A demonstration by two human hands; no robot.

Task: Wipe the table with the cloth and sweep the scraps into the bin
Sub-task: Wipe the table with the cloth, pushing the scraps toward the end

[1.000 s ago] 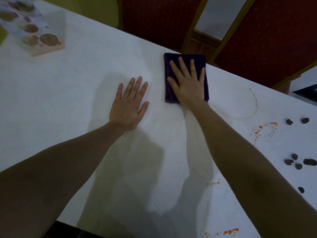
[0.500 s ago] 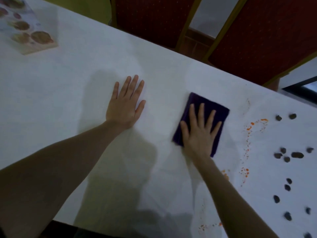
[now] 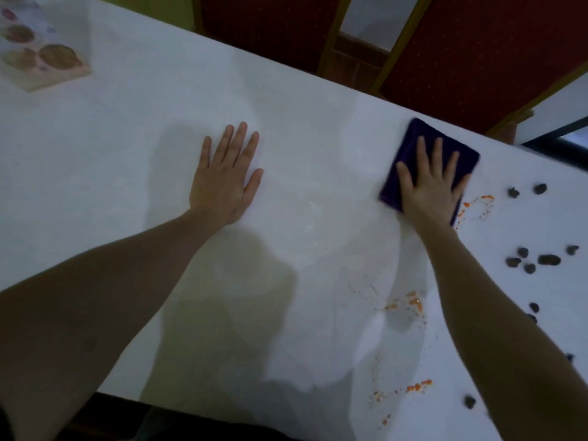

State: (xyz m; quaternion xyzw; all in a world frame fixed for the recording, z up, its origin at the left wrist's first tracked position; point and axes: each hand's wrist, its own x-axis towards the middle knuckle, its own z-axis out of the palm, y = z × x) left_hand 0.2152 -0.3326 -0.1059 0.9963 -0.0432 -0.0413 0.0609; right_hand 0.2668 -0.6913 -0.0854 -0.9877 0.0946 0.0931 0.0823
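A folded dark purple cloth (image 3: pixel 413 144) lies flat on the white table (image 3: pixel 127 154) near its far edge. My right hand (image 3: pixel 429 186) presses down on the cloth with fingers spread. My left hand (image 3: pixel 224 176) rests flat on the bare table, palm down, fingers apart, well left of the cloth. Orange smears (image 3: pixel 477 202) sit just right of the cloth, and more orange smears (image 3: pixel 410 302) lie nearer me. Several small dark scraps (image 3: pixel 547 259) are scattered at the right. No bin is in view.
A printed card with round food pictures (image 3: pixel 44 62) lies at the table's far left. Red upholstered chairs (image 3: pixel 477 52) stand behind the far edge. The near table edge (image 3: pixel 222 405) runs along the bottom.
My right hand slid the cloth from the far edge toward me, then away again and to the right, up to the orange smears. My left hand stayed flat in place.
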